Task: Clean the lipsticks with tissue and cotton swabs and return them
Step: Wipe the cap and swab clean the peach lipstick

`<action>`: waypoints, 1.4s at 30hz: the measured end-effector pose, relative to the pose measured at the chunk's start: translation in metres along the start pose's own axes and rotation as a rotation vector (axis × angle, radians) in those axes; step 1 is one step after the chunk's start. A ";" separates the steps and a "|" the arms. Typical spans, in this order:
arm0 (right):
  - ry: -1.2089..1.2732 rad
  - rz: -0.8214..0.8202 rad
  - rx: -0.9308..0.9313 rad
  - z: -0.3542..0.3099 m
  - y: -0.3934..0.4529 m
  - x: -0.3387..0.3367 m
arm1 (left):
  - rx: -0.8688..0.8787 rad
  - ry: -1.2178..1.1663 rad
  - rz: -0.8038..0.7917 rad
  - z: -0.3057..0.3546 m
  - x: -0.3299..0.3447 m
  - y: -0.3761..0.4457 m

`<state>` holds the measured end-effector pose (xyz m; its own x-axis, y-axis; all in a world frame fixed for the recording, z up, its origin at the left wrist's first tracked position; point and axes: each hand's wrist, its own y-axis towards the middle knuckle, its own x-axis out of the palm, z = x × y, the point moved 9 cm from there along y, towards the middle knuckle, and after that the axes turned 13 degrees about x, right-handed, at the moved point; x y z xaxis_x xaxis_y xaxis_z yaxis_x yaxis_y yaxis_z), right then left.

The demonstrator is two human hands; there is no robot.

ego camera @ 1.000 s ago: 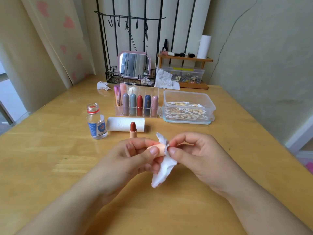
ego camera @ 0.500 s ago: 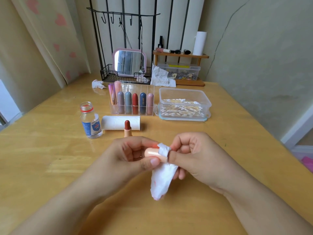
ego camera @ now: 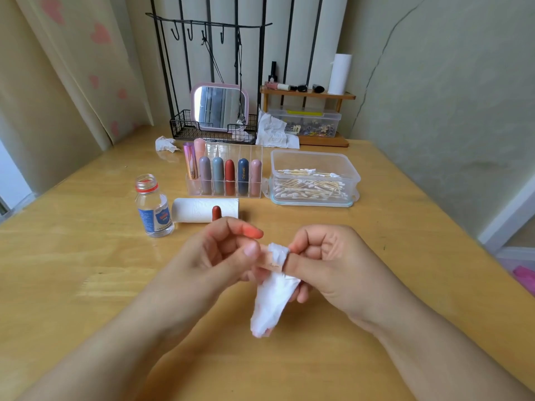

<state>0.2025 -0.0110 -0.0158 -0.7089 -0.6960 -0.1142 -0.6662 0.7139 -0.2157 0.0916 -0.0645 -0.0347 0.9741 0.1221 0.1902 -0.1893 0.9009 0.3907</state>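
Wiping a lipstick cap above the bench

The left hand (ego camera: pixel 214 256) pinches a peach lipstick cap (ego camera: pixel 267 260); the right hand (ego camera: pixel 327 264) pinches white tissue (ego camera: pixel 273 302) wrapped round its end, both above the bench (ego camera: pixel 72 270).

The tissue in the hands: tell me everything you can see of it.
The tissue is white, soft, crumpled paper. Its upper end is wrapped over the tip of a peach lipstick cap, pinched there by the right hand. The rest hangs down loosely above the table, with faint pink marks near its lower end. The left hand holds the cap's other end.
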 end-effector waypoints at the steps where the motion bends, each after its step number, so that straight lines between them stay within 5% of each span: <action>1: -0.055 0.027 -0.025 -0.002 -0.001 -0.002 | -0.057 -0.003 0.001 -0.005 0.000 -0.001; 4: -0.211 0.090 -0.085 -0.006 -0.004 -0.006 | -0.136 0.052 -0.081 -0.012 0.007 -0.003; 8: -0.224 0.091 -0.079 -0.006 -0.003 -0.008 | 0.011 0.118 -0.130 -0.001 0.005 -0.001; 19: -0.283 0.131 -0.130 -0.008 -0.004 -0.009 | -0.041 0.143 -0.045 -0.007 0.002 0.000; 26: -0.117 0.053 -0.093 -0.007 -0.001 -0.010 | -0.002 -0.002 -0.044 -0.004 0.003 0.000; 30: -0.244 0.108 -0.145 -0.009 -0.005 -0.006 | -0.109 0.066 -0.065 -0.014 0.004 -0.003; 37: -0.111 0.047 -0.067 -0.002 0.003 -0.009 | 0.055 0.040 -0.082 -0.001 0.007 0.001; 42: -0.226 0.116 -0.149 -0.008 -0.002 -0.010 | -0.061 0.174 -0.048 -0.013 0.003 -0.001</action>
<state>0.2089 -0.0051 -0.0065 -0.7237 -0.5970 -0.3463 -0.6225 0.7813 -0.0459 0.0963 -0.0601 -0.0460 0.9895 0.1442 0.0119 -0.1396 0.9301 0.3396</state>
